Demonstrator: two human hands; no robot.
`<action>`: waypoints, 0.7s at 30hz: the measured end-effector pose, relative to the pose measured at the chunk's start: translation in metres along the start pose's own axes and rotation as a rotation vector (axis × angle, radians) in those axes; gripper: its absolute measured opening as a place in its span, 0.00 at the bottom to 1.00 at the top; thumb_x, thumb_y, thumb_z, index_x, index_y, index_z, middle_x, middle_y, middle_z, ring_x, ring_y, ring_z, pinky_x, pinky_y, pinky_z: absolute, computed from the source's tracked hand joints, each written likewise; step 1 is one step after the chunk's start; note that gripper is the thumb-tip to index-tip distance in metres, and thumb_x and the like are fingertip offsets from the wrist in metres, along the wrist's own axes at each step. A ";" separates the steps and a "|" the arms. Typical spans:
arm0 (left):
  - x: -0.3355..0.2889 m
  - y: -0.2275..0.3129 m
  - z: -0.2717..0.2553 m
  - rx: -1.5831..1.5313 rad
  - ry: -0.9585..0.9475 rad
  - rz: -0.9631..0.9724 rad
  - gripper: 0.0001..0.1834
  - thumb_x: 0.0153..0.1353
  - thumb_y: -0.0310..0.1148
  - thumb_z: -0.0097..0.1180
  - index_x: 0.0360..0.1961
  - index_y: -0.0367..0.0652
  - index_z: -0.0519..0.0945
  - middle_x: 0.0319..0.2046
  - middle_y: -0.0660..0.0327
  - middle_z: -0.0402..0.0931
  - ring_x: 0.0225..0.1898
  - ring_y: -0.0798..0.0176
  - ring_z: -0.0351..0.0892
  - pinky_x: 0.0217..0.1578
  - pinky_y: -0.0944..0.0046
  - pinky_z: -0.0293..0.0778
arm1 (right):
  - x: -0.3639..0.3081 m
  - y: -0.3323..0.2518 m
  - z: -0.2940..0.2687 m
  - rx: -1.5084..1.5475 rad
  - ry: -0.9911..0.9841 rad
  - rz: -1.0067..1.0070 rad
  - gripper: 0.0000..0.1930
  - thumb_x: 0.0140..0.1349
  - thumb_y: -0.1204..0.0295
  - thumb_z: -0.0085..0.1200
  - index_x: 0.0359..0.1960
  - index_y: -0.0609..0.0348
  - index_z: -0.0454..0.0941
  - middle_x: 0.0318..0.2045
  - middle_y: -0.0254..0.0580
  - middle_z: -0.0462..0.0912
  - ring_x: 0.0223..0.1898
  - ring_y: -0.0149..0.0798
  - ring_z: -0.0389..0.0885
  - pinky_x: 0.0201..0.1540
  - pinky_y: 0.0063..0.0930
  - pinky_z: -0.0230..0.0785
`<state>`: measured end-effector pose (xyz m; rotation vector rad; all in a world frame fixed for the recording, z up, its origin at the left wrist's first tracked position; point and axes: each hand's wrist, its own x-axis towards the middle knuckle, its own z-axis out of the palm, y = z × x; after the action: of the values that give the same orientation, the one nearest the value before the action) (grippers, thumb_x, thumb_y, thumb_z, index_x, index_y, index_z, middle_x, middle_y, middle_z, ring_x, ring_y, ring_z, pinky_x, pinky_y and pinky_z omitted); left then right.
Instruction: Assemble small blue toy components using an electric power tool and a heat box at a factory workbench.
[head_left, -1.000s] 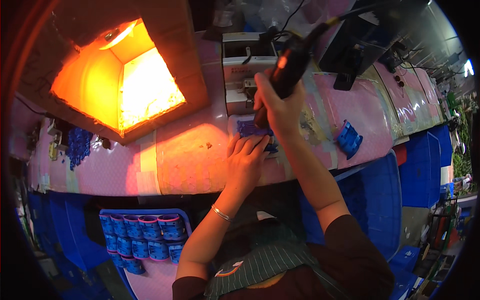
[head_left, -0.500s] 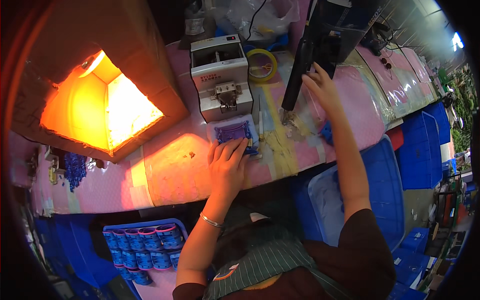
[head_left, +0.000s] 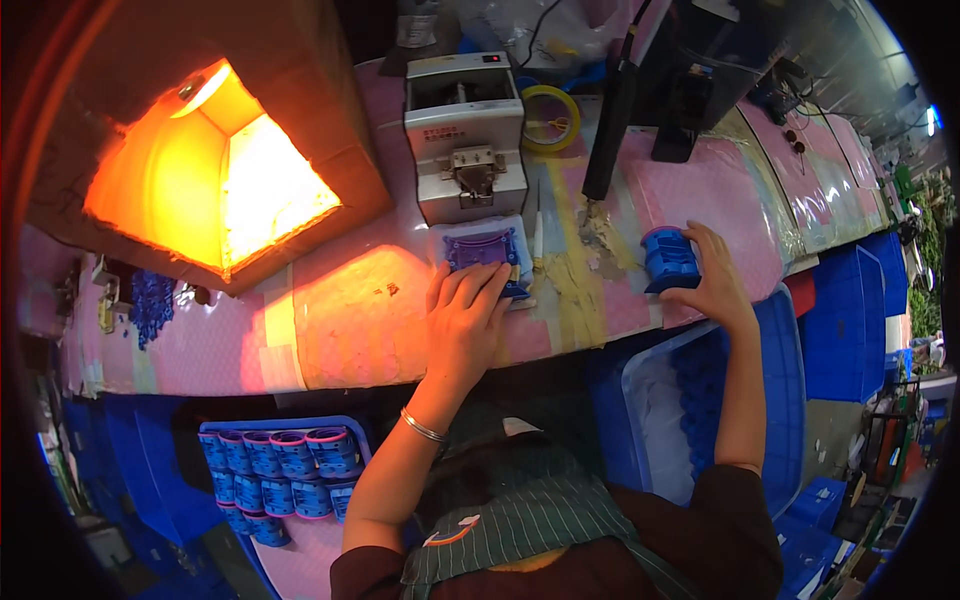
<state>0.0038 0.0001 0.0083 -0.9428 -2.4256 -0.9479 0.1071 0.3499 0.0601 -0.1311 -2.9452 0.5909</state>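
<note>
Between the hands [head_left: 466, 322], the right hand [head_left: 722, 284] grips a curved blue piece [head_left: 668, 260].

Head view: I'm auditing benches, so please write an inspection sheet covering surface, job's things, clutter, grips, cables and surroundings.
Surface: pink tabletop, taped, with worn patches.
Job's things: purple piece in pale tray; blue piece; black tool; white machine.
Clutter: yellow tape roll, plastic bags, brown bits.
Grips: left grip rests on the purple piece's near side; right grip curves around the blue piece's right side, firmness unclear.
Cables: dark cord behind the white machine; another at the black tool's top.
Surroundings: lit cardboard box at left; blue bins at right; rolled blue pieces in lower-left tray.
</note>
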 end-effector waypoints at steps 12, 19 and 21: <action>-0.025 -0.024 -0.041 -0.368 0.183 -0.234 0.12 0.59 0.20 0.59 0.44 0.37 0.83 0.45 0.53 0.80 0.50 0.51 0.79 0.52 0.58 0.73 | 0.058 -0.160 0.049 0.274 0.178 -0.394 0.46 0.39 0.65 0.76 0.64 0.59 0.68 0.57 0.50 0.71 0.59 0.52 0.72 0.62 0.40 0.65; -0.026 -0.031 -0.046 -0.436 0.212 -0.301 0.12 0.60 0.20 0.58 0.45 0.37 0.82 0.46 0.52 0.80 0.49 0.52 0.79 0.54 0.57 0.72 | 0.079 -0.174 0.067 0.268 -0.018 -0.462 0.45 0.40 0.67 0.75 0.65 0.56 0.68 0.60 0.48 0.68 0.62 0.53 0.68 0.64 0.41 0.62; -0.024 -0.031 -0.044 -0.385 0.242 -0.219 0.15 0.56 0.21 0.62 0.46 0.39 0.82 0.46 0.53 0.79 0.47 0.51 0.79 0.48 0.58 0.75 | 0.078 -0.177 0.066 0.261 -0.040 -0.441 0.45 0.41 0.67 0.74 0.65 0.55 0.68 0.60 0.48 0.68 0.62 0.53 0.68 0.64 0.41 0.63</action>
<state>0.0035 -0.0585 0.0116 -0.6378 -2.2114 -1.5521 0.0100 0.1709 0.0773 0.5446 -2.7606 0.8954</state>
